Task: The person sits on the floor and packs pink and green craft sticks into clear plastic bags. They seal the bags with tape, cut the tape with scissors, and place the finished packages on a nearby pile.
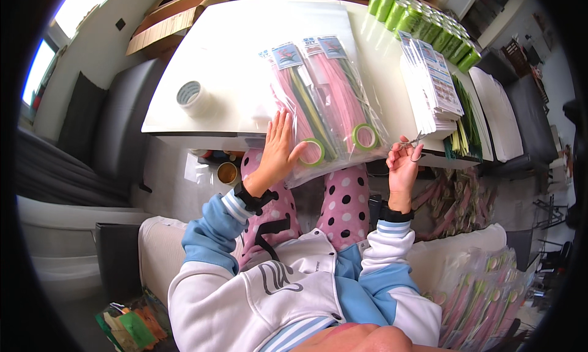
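Observation:
Two clear plastic bags lie side by side at the table's front edge, their lower ends overhanging it. Each holds pink, green and yellow stems, a printed card and a roll of green tape, the left roll (312,151) and the right roll (365,137). My left hand (279,143) lies flat with fingers spread on the left edge of the left bag (294,99). Right of the right bag (342,94), my right hand (403,163) is raised palm up, with small metal scissors (410,143) held by the fingers, their tips pointing away from me.
A roll of clear tape (189,94) stands on the white table (220,44) at left. Printed cards (432,85) are stacked at right beside green stems (466,108), with wrapped green rolls (427,25) behind. Filled bags (482,297) lie on the seat at lower right. A cardboard box (167,28) stands beyond.

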Demonstrator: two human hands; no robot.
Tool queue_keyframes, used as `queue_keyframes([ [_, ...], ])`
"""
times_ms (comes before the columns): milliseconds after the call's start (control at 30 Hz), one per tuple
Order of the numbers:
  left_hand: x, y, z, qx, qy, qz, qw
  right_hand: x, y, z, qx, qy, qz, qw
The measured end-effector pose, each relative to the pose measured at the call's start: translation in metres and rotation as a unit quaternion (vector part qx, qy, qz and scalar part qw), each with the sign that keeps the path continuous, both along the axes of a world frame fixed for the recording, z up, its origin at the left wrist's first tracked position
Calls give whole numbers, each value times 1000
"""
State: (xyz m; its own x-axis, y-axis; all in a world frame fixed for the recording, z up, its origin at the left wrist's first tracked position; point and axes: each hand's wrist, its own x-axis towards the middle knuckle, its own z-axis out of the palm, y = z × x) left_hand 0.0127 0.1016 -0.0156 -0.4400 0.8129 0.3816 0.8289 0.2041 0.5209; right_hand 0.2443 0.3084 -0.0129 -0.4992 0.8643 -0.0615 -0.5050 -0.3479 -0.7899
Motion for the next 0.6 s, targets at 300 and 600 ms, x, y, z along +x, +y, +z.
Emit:
queue_keyframes([
  [300, -53, 93, 93, 4, -435, -26, 900, -1, -12, 35, 30, -9, 41, 999],
  [600, -51, 190, 81, -171, -385, 68, 904, -20, -18, 40, 47, -7, 136, 990],
])
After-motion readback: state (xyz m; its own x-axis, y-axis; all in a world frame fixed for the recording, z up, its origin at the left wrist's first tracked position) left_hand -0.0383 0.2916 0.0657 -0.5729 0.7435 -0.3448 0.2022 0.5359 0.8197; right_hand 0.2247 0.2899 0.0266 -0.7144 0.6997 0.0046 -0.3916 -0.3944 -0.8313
